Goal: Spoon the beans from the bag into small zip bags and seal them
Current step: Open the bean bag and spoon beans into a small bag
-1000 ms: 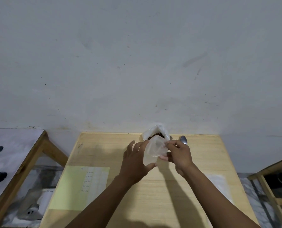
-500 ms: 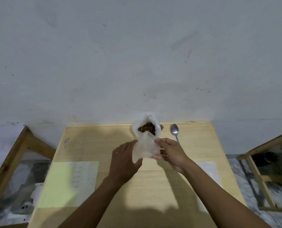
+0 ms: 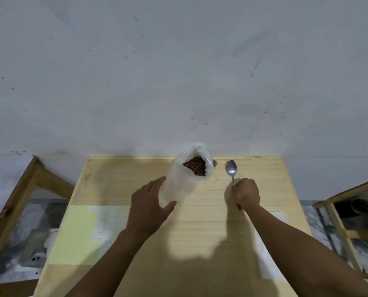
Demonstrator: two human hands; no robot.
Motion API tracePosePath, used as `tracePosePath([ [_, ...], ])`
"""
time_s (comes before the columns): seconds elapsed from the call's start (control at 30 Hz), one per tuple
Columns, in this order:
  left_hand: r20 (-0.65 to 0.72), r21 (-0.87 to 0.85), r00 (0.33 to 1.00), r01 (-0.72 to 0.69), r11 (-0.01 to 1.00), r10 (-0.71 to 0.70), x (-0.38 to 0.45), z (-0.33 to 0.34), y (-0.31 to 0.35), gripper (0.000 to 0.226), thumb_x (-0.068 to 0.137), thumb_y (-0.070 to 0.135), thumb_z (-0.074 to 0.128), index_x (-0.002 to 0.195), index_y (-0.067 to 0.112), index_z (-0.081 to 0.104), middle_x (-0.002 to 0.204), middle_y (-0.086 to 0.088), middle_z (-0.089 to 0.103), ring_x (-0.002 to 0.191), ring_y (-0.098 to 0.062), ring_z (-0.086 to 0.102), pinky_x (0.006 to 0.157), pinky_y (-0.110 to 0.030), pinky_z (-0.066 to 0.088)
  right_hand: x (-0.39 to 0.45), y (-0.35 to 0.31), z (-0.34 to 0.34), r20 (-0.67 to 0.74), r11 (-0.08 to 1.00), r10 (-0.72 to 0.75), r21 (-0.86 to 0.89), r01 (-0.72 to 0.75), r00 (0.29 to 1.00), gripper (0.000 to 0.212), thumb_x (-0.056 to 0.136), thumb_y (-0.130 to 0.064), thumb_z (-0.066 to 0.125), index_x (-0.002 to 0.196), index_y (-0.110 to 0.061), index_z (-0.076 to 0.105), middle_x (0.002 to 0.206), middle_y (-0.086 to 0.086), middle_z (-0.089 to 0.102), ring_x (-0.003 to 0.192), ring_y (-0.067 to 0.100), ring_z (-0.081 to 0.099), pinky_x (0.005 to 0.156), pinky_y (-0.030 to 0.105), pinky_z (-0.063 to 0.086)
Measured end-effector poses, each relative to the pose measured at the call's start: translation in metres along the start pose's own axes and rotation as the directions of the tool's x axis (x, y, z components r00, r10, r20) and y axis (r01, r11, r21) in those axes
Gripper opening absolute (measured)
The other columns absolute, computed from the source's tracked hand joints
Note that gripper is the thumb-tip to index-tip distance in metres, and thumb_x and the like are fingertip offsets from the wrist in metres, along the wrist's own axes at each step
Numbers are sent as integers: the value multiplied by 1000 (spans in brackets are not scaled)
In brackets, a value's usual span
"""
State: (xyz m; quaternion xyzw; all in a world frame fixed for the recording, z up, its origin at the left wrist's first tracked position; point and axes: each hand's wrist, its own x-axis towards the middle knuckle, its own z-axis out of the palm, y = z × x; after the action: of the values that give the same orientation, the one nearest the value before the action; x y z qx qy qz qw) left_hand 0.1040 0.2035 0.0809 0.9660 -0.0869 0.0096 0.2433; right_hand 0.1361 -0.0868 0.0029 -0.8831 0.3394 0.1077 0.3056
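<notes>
A white plastic bag (image 3: pixel 200 151) stands open at the back of the wooden table (image 3: pixel 200 211), with brown beans (image 3: pixel 196 166) showing inside. Just in front of it my left hand (image 3: pixel 148 205) holds a small clear zip bag (image 3: pixel 175 189) upright between thumb and fingers. To the right lies a metal spoon (image 3: pixel 231 167), bowl pointing to the wall. My right hand (image 3: pixel 246 194) is curled round its handle, low on the tabletop.
A yellow-green sheet (image 3: pixel 78 234) and a white paper with writing (image 3: pixel 108 221) lie on the table's left side, and a white sheet (image 3: pixel 268 251) lies under my right forearm. Wooden frames (image 3: pixel 26 189) flank the table. A grey wall (image 3: pixel 178 71) rises right behind it.
My right hand let go of the small zip bag and moved right to the spoon's handle. My left hand alone holds the small bag now. The view has tilted down.
</notes>
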Motion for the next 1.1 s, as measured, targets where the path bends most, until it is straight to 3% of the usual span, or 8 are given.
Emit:
tracePosePath([
  [0.1,-19,-8,1000,11,1000,-12,0,-6,-1,70,75,44,76,135,21,49,125,5,62,113,-19,58,100,-41,40,2,-7,-2,42,987,107,116,-111,993,16,88,-19,62,74,-11,59,89,12,65,85,33,64,70,33,51],
  [0.2,-19,-23,999,27,999,-27,0,-12,-3,69,77,44,76,136,20,49,125,5,62,112,-18,58,100,-40,39,5,-10,0,26,979,160,123,-162,987,23,92,-20,57,105,-2,65,109,18,66,105,39,63,85,40,51],
  [0.3,-5,-37,999,51,998,-51,1,-18,-8,70,77,44,75,137,19,47,126,3,61,113,-19,58,100,-42,41,-2,-12,-4,-74,975,170,156,-157,983,29,99,-24,47,114,-4,61,115,20,63,109,40,60,88,41,49],
  [0.4,10,-33,998,70,997,-70,2,-21,-12,71,77,44,75,137,18,47,127,2,61,112,-20,58,98,-41,43,-5,-4,-14,-109,971,101,227,-74,989,24,96,-23,52,113,-10,63,114,17,65,104,38,61,83,38,49],
  [0.57,45,-41,995,90,995,-89,8,-18,-13,74,77,47,75,139,20,45,130,1,60,112,-21,58,99,-44,45,-25,-9,-45,-128,878,-40,469,96,991,27,89,-10,56,115,-12,55,88,5,61,74,23,57,58,28,42],
  [0.73,68,-44,995,81,996,-77,14,-11,-11,73,78,47,74,139,19,45,130,0,59,113,-22,58,100,-44,44,-40,-30,-69,-286,726,-85,638,256,954,9,88,-8,61,89,-16,64,87,7,70,73,23,71,72,40,57],
  [0.9,80,-42,994,73,996,-69,19,-9,-10,73,78,45,75,139,18,45,129,-2,60,113,-23,58,98,-42,44,-50,-50,-81,-326,519,-127,783,342,937,6,91,-15,63,91,-8,62,90,18,68,68,29,70,72,39,60],
  [1.1,91,-35,991,104,994,-100,23,-9,-18,75,78,50,72,141,20,43,130,1,58,115,-21,57,100,-41,42,-54,-74,-55,-283,573,-240,731,371,929,21,101,-23,46,97,-18,65,87,1,70,80,20,73,84,39,57],
])
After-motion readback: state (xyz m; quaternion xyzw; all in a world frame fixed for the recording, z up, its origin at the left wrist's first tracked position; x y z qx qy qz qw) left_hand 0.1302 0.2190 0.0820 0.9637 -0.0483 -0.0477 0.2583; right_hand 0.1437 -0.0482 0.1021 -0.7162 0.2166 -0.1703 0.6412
